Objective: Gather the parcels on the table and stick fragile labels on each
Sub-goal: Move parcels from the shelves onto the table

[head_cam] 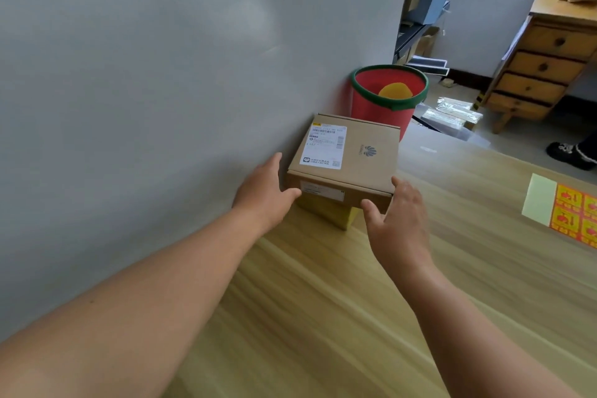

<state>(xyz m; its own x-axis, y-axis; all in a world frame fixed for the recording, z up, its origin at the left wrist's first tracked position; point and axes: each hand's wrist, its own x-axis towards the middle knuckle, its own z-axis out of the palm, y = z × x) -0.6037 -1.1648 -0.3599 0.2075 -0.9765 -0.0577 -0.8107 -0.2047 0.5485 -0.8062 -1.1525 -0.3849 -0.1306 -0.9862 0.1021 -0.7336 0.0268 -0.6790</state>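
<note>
A: where's the parcel [344,157]?
B: far end of the table [323,300], by the wall, stacked on a smaller yellow box [336,215]. Left hand [263,194] and right hand [399,220] spread open, touching its near corners. Label sheet [571,213] lies well right.

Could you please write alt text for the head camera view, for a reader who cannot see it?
Two bare hands, left hand and right hand, reach around a brown cardboard parcel stacked on a smaller yellowish box on a wooden table against a grey wall. A sheet of orange fragile labels lies at right; a red bin stands behind.
</note>
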